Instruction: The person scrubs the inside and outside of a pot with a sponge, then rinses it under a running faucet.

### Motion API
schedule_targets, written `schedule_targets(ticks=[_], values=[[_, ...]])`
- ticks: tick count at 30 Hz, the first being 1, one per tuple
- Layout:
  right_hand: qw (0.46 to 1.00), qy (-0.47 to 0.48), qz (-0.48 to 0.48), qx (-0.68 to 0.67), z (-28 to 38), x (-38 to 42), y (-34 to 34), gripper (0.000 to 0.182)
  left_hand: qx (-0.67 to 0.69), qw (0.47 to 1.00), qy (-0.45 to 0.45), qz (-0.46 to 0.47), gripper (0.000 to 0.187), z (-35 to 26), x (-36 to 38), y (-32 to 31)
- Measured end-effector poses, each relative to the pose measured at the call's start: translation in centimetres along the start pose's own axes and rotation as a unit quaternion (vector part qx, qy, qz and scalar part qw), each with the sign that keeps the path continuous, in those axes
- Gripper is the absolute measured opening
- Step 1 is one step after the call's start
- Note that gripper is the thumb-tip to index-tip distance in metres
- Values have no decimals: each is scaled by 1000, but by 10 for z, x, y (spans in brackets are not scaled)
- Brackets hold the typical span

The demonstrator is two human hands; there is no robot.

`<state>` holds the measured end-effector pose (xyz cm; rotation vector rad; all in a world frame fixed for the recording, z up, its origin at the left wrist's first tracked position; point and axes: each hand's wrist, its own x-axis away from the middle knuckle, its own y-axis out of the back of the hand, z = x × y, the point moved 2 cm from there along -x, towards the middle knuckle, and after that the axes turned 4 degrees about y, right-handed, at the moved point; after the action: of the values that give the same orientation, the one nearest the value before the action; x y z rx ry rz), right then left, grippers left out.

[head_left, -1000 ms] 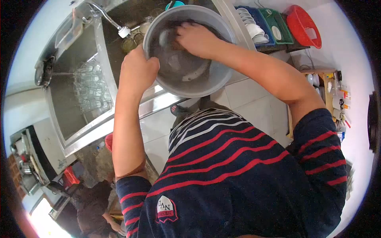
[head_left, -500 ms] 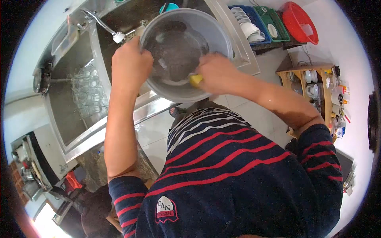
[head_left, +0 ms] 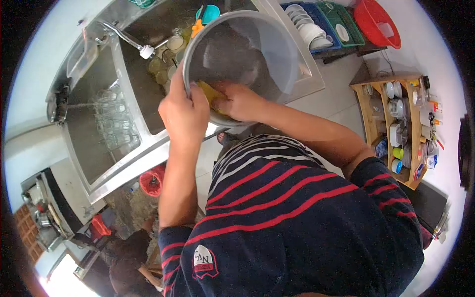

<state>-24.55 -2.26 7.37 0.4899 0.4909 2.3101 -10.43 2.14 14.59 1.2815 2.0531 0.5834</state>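
A large grey translucent tub (head_left: pixel 289 64) is tilted over the sink edge, its opening facing me. My left hand (head_left: pixel 185 106) grips the tub's left rim, fingers wrapped over it. Inside the tub, near the lower left wall, my right hand (head_left: pixel 240 101) presses a yellow sponge (head_left: pixel 212 95) against the surface. The sponge lies close to my left thumb, on the inner side of the rim. Water or suds blur the tub's bottom.
Glasses (head_left: pixel 116 119) stand in the left basin (head_left: pixel 81 143). Dirty cups (head_left: pixel 158 69) lie in the middle basin, under a faucet (head_left: pixel 146 51). A dish rack (head_left: pixel 334 42), red basin (head_left: pixel 363 22) and wooden shelf (head_left: pixel 368 111) are at right. Another person (head_left: pixel 128 262) is at lower left.
My right hand has moved left with the sponge, toward my left hand. The tub and my left hand have shifted slightly right, so more cups and an orange-handled tool show in the sink.
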Motion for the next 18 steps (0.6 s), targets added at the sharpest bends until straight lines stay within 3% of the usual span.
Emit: schedule_targets(ticks=[3,5,6,8,9,10,11,12,13,14,15,17,18], values=[[994,59,60,73,-19,-10,2,45,-90,995,-42,3,48,3,-12,4],[904,186,-26,383,-59,-7,18,40,-56,998,-37,16,50,14,-17,6],[904,186,-24,383,-63,-13,27,40,-21,999,-32,30,51,17,-19,5],[844,240,-109,468,-64,-15,36,35,-23,998,-22,49,51,9,-22,0],[845,239,-109,465,-49,-16,28,35,-25,997,-17,64,52,3,-25,-3],[912,82,9,401,-35,-26,11,32,-27,997,-19,63,52,-4,-30,-4],[936,-78,127,318,-27,-34,-4,29,-38,996,-5,81,51,-9,-35,-6],[937,-77,128,316,-25,-43,-19,29,-50,993,11,102,51,-11,-38,-8],[995,-34,30,90,-26,-50,-33,29,-52,993,13,103,51,-8,-40,-8],[988,10,-69,-141,-27,-52,-39,30,-55,994,7,96,51,-5,-44,-8],[987,10,-68,-142,-33,-47,-34,30,-58,994,-1,88,50,-2,-46,-6],[976,103,10,190,-53,-32,-8,31,-59,995,-14,77,50,5,-49,-2],[920,149,12,362,-66,-32,15,33,-37,996,-19,85,50,12,-51,-2]])
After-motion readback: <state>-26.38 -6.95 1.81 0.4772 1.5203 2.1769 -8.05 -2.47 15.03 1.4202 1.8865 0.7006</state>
